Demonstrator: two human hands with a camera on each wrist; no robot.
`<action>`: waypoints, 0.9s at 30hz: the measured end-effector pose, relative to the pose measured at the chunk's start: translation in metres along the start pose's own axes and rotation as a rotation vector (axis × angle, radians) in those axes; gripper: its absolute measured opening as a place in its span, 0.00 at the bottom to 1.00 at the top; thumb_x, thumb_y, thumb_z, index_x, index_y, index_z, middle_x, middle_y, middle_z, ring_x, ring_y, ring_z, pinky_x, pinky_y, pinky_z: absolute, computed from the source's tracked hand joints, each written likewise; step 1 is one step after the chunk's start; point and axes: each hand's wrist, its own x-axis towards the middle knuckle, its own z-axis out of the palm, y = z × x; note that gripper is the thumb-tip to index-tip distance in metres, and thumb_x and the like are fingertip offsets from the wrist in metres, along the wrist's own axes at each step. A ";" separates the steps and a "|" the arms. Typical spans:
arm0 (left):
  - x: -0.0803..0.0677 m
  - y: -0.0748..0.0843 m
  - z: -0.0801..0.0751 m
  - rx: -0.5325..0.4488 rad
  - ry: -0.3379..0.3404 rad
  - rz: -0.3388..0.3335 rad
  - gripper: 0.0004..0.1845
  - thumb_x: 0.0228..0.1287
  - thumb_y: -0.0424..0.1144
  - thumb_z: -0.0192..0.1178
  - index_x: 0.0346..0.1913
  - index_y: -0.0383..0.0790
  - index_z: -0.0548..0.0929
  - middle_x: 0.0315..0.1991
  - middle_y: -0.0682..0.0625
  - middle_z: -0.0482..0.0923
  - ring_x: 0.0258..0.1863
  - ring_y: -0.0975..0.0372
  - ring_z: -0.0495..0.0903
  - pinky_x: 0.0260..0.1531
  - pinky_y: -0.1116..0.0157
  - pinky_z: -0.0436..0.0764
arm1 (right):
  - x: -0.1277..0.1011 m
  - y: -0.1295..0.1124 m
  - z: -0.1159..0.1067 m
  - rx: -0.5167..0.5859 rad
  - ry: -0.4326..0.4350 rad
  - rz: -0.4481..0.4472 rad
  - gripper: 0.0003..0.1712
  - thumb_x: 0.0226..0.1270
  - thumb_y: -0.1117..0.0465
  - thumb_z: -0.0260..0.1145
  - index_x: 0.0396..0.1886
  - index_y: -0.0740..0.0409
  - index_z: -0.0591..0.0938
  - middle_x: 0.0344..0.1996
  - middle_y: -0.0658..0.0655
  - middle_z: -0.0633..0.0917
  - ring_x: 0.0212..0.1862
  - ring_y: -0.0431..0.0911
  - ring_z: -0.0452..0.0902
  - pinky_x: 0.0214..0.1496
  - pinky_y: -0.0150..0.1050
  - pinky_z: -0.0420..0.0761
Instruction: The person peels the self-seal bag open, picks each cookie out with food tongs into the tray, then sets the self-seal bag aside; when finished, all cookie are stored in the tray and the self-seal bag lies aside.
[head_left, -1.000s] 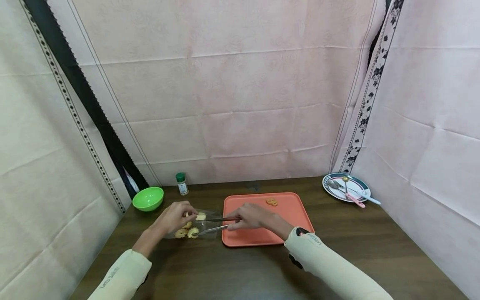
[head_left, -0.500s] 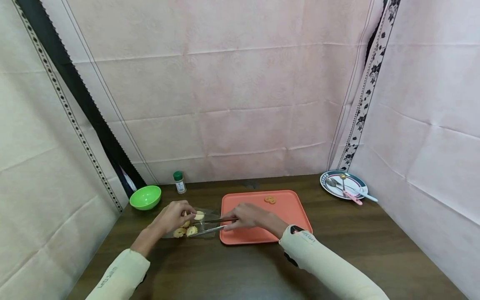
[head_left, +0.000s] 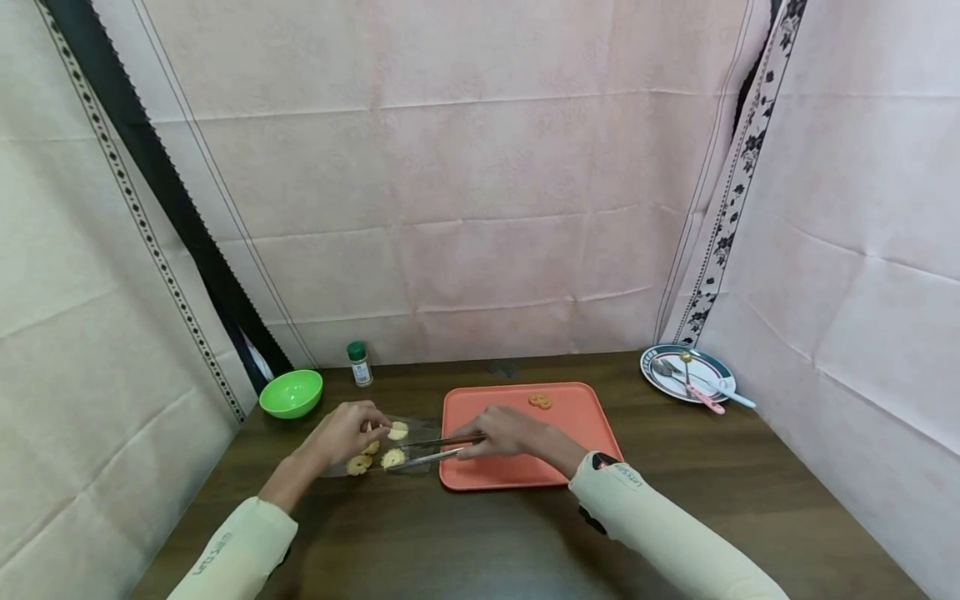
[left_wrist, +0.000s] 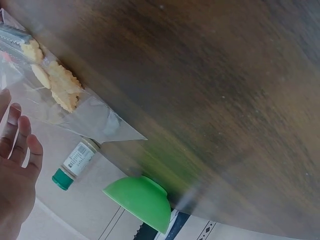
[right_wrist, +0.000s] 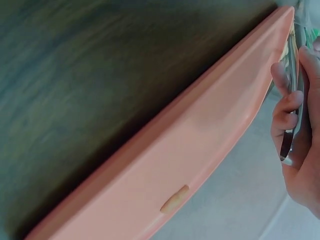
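Yellow cookies (head_left: 378,457) lie in a clear bag (head_left: 390,454) on the dark table (head_left: 465,533), right under the left hand (head_left: 347,432) and just past the tips of the metal tongs (head_left: 435,448). The left hand pinches the bag's top edge. The right hand (head_left: 504,432) curls around the tongs over the orange tray (head_left: 570,417). One cookie (head_left: 539,400) sits on the tray beyond the right hand. Since a second ago, the tongs' tips have dropped lower toward the cookies in the bag.
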 end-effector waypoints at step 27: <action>-0.003 -0.006 0.001 0.015 0.006 -0.005 0.05 0.71 0.38 0.69 0.44 0.43 0.92 0.38 0.58 0.84 0.37 0.66 0.82 0.35 0.64 0.82 | -0.099 0.056 -0.053 -0.069 0.157 0.131 0.24 0.75 0.47 0.68 0.67 0.46 0.83 0.48 0.48 0.91 0.33 0.32 0.80 0.37 0.36 0.81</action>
